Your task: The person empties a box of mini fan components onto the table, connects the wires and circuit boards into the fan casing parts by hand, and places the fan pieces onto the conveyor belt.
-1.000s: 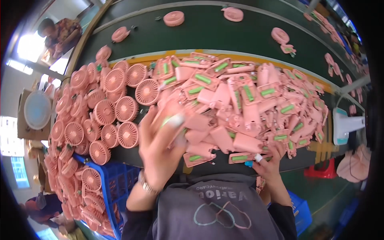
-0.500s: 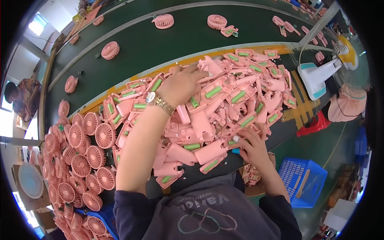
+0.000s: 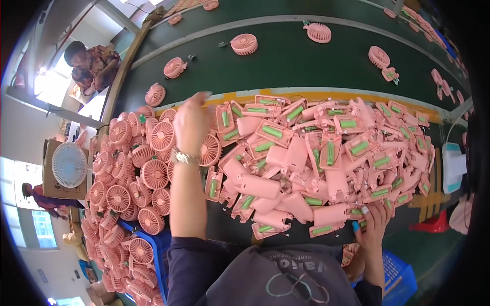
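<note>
Work position, one entry per item.

Landmark: the heap of pink handle shells (image 3: pixel 316 163), each with a green battery showing, piled just below the yellow strip (image 3: pixel 286 97) that edges the green belt (image 3: pixel 286 56).

Your left hand (image 3: pixel 191 125): stretched out at the heap's left end, fingers curled downward over the shells there, beside the stack of pink fan heads (image 3: pixel 130 173). Whether it has hold of one, you cannot tell from here.

Your right hand (image 3: pixel 372 224): at the heap's lower right corner, fingertips pinching the edge of a shell (image 3: pixel 332 217).

Handling advice: take one shell at a time, lift clear so trailing wires do not drag neighbours, and keep batteries face up.
</note>
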`<act>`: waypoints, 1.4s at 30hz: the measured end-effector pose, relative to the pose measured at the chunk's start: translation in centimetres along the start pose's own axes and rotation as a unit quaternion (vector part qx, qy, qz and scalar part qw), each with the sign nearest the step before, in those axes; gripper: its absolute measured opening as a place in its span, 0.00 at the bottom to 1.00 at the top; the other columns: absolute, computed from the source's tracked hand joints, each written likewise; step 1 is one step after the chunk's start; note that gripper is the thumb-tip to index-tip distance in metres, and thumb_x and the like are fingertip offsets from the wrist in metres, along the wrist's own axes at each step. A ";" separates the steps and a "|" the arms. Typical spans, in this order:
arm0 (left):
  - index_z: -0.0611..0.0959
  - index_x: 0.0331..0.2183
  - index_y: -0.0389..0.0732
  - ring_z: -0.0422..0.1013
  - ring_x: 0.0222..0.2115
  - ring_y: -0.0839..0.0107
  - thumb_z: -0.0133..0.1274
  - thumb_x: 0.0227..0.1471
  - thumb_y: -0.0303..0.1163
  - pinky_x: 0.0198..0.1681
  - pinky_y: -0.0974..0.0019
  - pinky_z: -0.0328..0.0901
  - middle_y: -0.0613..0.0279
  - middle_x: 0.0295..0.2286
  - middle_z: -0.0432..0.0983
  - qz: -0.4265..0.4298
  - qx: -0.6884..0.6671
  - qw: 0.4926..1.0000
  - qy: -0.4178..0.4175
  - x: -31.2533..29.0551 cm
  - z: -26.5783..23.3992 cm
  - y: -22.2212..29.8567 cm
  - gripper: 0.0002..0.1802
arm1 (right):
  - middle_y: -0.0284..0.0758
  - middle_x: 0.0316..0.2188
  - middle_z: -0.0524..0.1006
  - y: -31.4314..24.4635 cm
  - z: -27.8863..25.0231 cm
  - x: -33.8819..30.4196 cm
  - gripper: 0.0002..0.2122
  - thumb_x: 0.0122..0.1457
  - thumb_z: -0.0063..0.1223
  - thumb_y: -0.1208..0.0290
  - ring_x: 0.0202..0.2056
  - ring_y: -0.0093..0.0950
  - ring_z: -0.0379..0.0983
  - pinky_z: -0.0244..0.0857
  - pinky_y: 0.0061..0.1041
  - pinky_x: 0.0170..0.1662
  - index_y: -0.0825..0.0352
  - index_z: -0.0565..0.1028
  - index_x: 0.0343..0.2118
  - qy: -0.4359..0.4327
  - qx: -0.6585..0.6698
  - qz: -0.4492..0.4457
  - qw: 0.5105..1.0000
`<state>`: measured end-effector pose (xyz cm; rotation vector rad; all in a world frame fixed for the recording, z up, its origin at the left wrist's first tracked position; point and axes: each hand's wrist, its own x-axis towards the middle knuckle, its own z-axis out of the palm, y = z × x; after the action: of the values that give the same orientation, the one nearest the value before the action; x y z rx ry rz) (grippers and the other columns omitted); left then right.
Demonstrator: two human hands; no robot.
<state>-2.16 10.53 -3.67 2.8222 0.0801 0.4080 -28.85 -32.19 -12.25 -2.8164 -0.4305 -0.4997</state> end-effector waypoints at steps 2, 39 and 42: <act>0.79 0.44 0.39 0.76 0.38 0.58 0.59 0.45 0.34 0.40 0.61 0.69 0.50 0.36 0.79 0.028 -0.005 0.998 -0.057 2.3 0.6 -6.1 0.22 | 0.40 0.45 0.70 -0.1 0.4 0.0 0.19 0.46 0.56 0.71 0.53 0.44 0.63 0.49 0.53 0.58 0.68 0.71 0.43 -0.008 -0.038 -0.007 0.999; 0.69 0.52 0.30 0.73 0.38 0.68 0.46 0.61 0.30 0.45 0.67 0.68 0.53 0.38 0.74 0.062 -0.580 0.801 0.138 -0.4 -9.1 2.8 0.20 | 0.38 0.38 0.73 -2.8 -4.0 2.9 0.10 0.52 0.51 0.83 0.39 0.32 0.69 0.61 0.27 0.46 0.67 0.71 0.38 0.143 0.210 0.206 0.945; 0.67 0.53 0.30 0.72 0.35 0.71 0.45 0.61 0.29 0.45 0.68 0.67 0.54 0.36 0.73 0.084 -0.613 0.781 0.081 -2.1 -10.2 5.0 0.21 | 0.37 0.38 0.74 -3.4 -4.9 4.5 0.10 0.53 0.50 0.82 0.41 0.34 0.69 0.60 0.30 0.47 0.67 0.70 0.38 0.251 0.237 0.183 0.921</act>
<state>-7.03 8.35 6.56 1.4874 -0.3016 0.4874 -27.33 -29.37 -5.47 -2.1233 0.0790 -0.8616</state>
